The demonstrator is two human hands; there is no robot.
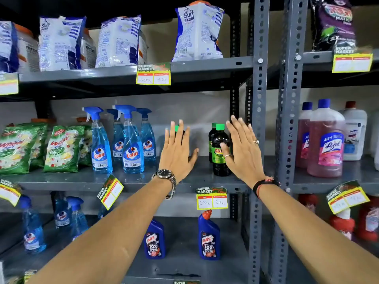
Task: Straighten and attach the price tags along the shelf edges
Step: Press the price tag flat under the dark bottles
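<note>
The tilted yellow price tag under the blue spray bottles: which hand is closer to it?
Left. The left hand is raised up and to the right of the tilted yellow price tag; the right hand is farther right, by the dark green-capped bottles.

bottles (219,149) on shelf (131,180) above tag (211,198)

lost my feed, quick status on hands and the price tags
Left hand and right hand open, empty, raised at middle shelf. Crooked tag tilted, untouched; straight tag level. Dark bottles beside right hand.

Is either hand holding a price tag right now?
No. The left hand and right hand are both open and flat above the middle shelf, with no tag in either.
</note>
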